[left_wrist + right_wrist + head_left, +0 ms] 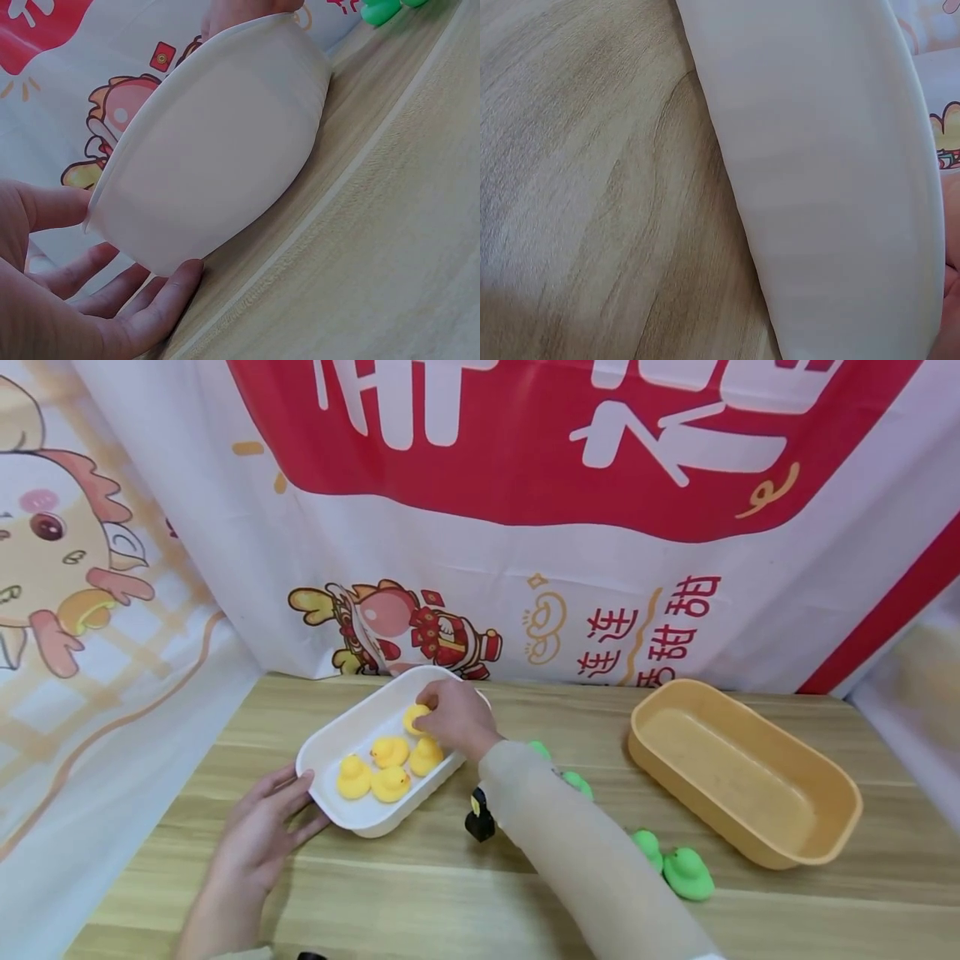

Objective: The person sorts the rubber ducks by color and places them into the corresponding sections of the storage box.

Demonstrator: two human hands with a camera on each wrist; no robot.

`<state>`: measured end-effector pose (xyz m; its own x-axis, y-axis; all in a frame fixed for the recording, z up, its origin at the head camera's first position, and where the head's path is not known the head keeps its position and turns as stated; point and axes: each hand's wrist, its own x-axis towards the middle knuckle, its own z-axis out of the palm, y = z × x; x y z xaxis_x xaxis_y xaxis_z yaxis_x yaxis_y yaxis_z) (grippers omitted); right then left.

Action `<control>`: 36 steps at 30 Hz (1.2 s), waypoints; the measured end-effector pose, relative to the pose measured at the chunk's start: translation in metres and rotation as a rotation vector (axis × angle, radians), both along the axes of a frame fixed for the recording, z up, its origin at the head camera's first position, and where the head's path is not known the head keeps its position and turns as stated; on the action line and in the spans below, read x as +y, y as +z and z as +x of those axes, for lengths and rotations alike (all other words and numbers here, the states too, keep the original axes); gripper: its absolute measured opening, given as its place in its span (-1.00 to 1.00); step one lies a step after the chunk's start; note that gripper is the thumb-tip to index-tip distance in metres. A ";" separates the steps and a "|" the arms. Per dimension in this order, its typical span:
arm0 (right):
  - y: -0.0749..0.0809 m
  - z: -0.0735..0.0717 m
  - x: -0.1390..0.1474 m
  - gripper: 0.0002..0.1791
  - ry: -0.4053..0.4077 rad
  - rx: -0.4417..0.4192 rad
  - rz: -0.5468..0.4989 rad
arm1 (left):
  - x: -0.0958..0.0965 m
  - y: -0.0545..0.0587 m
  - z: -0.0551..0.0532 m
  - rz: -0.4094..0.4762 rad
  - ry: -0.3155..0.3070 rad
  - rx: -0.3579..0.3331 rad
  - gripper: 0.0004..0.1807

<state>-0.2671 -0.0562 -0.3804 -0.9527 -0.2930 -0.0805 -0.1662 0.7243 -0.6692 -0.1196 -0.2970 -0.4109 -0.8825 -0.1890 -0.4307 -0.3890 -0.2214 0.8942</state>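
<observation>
A white plastic tub (pixel 330 737) stands on the table at left of centre in the head view, with several yellow rubber ducks (pixel 353 777) inside. My left hand (pixel 258 827) holds its near left end, thumb at the rim and fingers against the outer wall; the left wrist view shows the tub's outside (pixel 217 142). Reaching over the far right side, my right hand (pixel 459 717) pinches a yellow duck (pixel 412 720) inside the tub. In the right wrist view the tub's wall (pixel 817 172) hides the ducks and most of that hand.
An orange-tan tub (pixel 738 768) stands at the right. Several green rubber ducks (pixel 687 874) lie between the tubs, partly behind my right sleeve (pixel 577 843). A small black object (pixel 480 818) sits beside that forearm. A printed cloth (pixel 465 552) hangs behind the wooden table (pixel 420 893).
</observation>
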 end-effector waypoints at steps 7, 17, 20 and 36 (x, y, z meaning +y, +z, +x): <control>-0.003 -0.002 -0.004 -0.65 -0.006 0.010 0.092 | 0.001 -0.001 -0.002 -0.002 0.007 -0.001 -0.40; -0.006 -0.003 -0.003 -0.66 0.017 0.043 0.139 | 0.003 0.001 0.000 -0.010 0.011 -0.003 -0.33; -0.004 -0.002 -0.002 -0.65 0.015 0.037 0.119 | 0.002 0.001 0.000 -0.009 0.012 -0.001 -0.32; -0.003 0.001 0.002 -0.64 -0.041 -0.022 -0.126 | 0.002 0.001 0.000 -0.022 0.009 0.005 -0.33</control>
<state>-0.2659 -0.0540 -0.3833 -0.9624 -0.2634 -0.0665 -0.1229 0.6404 -0.7582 -0.1200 -0.2951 -0.4103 -0.8829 -0.2062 -0.4219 -0.3826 -0.2051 0.9008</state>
